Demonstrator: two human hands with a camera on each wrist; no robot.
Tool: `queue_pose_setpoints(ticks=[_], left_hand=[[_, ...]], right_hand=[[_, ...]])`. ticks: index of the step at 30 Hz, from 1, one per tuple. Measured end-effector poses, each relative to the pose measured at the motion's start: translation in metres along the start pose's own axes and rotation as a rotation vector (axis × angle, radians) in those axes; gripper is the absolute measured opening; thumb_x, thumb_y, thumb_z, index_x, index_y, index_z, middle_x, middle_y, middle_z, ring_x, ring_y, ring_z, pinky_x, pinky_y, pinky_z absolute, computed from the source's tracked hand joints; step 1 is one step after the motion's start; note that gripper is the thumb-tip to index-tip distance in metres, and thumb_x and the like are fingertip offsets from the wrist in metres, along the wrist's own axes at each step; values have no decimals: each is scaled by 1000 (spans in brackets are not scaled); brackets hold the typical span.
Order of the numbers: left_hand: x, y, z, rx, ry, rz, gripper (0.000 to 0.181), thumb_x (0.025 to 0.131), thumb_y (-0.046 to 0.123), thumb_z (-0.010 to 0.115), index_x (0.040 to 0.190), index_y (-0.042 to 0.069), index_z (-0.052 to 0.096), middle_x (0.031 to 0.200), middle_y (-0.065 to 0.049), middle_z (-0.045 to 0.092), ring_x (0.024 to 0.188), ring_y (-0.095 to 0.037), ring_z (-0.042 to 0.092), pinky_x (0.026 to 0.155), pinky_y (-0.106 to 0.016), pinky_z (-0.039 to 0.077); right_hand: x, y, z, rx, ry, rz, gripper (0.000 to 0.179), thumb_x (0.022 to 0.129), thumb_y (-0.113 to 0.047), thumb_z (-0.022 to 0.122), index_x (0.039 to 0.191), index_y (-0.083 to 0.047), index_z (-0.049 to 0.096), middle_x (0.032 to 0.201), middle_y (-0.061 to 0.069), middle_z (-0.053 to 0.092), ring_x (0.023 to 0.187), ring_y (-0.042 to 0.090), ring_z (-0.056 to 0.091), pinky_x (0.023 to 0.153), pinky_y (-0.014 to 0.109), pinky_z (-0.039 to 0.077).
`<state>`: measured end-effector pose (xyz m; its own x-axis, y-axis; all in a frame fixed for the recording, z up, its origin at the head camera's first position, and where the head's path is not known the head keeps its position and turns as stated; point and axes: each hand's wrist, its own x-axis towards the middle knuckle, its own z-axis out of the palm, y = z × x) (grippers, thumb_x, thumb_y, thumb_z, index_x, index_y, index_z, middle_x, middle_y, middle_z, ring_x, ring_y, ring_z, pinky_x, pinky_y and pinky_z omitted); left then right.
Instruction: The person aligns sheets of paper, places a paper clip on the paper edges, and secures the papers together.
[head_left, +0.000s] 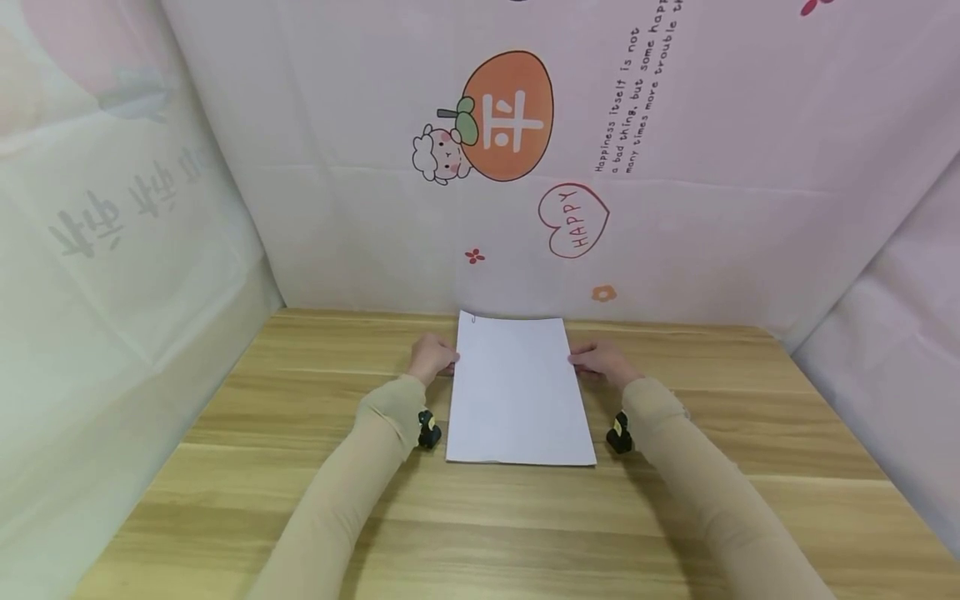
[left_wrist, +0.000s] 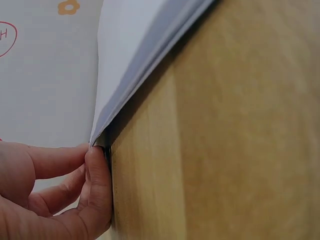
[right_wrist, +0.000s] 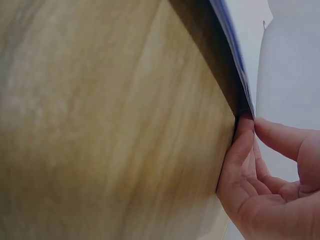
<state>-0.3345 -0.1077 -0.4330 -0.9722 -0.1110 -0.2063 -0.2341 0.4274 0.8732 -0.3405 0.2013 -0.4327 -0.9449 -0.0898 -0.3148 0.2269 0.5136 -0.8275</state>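
A stack of white paper sheets point(head_left: 517, 392) lies over the wooden table, its far end slightly raised. At its top left corner sits a small paper clip point(head_left: 473, 318). My left hand point(head_left: 433, 358) pinches the left edge between thumb and fingers. On the opposite edge, my right hand point(head_left: 603, 362) pinches the paper the same way. In the left wrist view, the left thumb and fingers point(left_wrist: 97, 180) meet at the sheets' edge. The right wrist view has the right thumb above the edge and fingers point(right_wrist: 240, 150) beneath it.
The wooden table point(head_left: 517, 533) extends around the paper on all sides. Behind it hangs a white printed cloth point(head_left: 360, 233), with further cloth point(head_left: 127, 317) along the left. Both wrists carry small black cameras point(head_left: 429, 430).
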Motion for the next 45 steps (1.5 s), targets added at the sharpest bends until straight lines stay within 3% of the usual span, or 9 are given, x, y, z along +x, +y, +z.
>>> queue_pose_setpoints(ticks=[8, 22, 32, 38, 43, 45], left_hand=[[0, -1, 0, 27, 22, -3, 9, 80, -2, 67, 88, -5, 65, 66, -3, 57, 53, -9, 56, 54, -18, 51], [6, -1, -3, 68, 28, -14, 18, 76, -3, 70, 93, -5, 67, 83, -13, 68, 53, -8, 57, 52, -17, 50], [7, -3, -3, 190, 8, 45, 12, 71, -4, 72, 82, -2, 67, 63, -3, 64, 52, -9, 57, 61, -23, 53], [7, -2, -2, 240, 24, 61, 10, 72, -2, 72, 81, -2, 68, 65, -4, 66, 55, -10, 58, 64, -25, 53], [7, 0, -3, 218, 15, 60, 7, 74, -2, 69, 81, -3, 68, 63, -4, 63, 53, -9, 57, 62, -23, 53], [5, 0, -4, 189, 9, 57, 4, 76, -2, 66, 80, -2, 67, 61, -2, 61, 52, -9, 56, 59, -22, 52]], right_hand=[[-2, -1, 1, -110, 9, -14, 32, 93, -17, 61, 116, 5, 60, 74, -3, 61, 60, 6, 49, 59, 21, 43], [3, -1, 3, -103, 77, 6, 35, 90, -16, 64, 117, 7, 60, 82, 1, 69, 68, 5, 58, 63, 18, 49], [5, 5, 6, -173, 116, -18, 27, 84, -16, 71, 99, 5, 68, 64, -3, 65, 55, 4, 56, 56, 19, 48], [5, 4, 5, -206, 126, -13, 24, 84, -17, 71, 96, 4, 70, 63, -3, 64, 54, 4, 55, 55, 19, 47], [5, 1, 4, -211, 127, -9, 25, 85, -17, 70, 98, 4, 69, 62, -4, 64, 55, 4, 54, 55, 19, 47], [7, 2, 3, -150, 123, -3, 28, 86, -16, 68, 103, 7, 67, 65, -3, 64, 56, 4, 56, 57, 20, 49]])
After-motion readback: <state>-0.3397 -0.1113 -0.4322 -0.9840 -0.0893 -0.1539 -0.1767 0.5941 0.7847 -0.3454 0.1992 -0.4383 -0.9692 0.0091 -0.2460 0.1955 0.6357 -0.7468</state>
